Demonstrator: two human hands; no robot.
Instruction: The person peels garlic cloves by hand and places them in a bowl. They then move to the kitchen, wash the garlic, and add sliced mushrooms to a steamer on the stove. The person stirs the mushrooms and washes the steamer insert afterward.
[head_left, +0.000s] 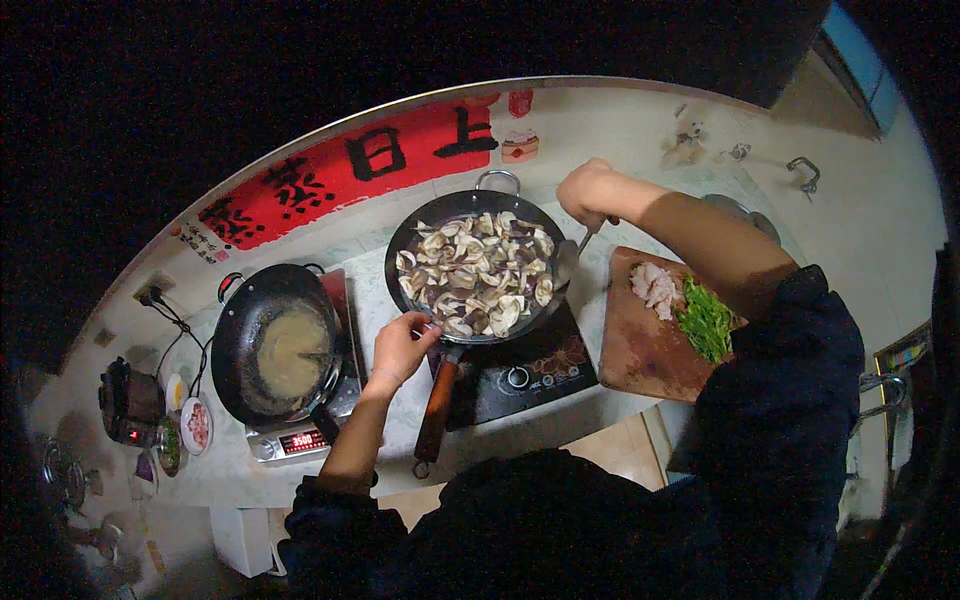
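A black wok (525, 330) with a wooden handle sits on an induction cooker (525, 382), filled with sliced pieces (480, 262) that look like mushroom or eggplant. My right hand (592, 191) grips the handle of a metal spatula (571, 259), whose blade is at the wok's right side. At the wok's front left rim is my left hand (405, 349), fingers pinched at something thin and pale; whether that is the rim or a separate item, I cannot tell. A second black wok (236, 360) on the left holds cloudy yellowish liquid (296, 352).
On the right lies a wooden cutting board (645, 367) with pale sliced meat (656, 289) and chopped greens (705, 319). At the far left stand a black rice cooker (131, 405), a plate of diced pink meat (196, 426) and small bowls. The wooden wok handle (436, 405) juts towards me.
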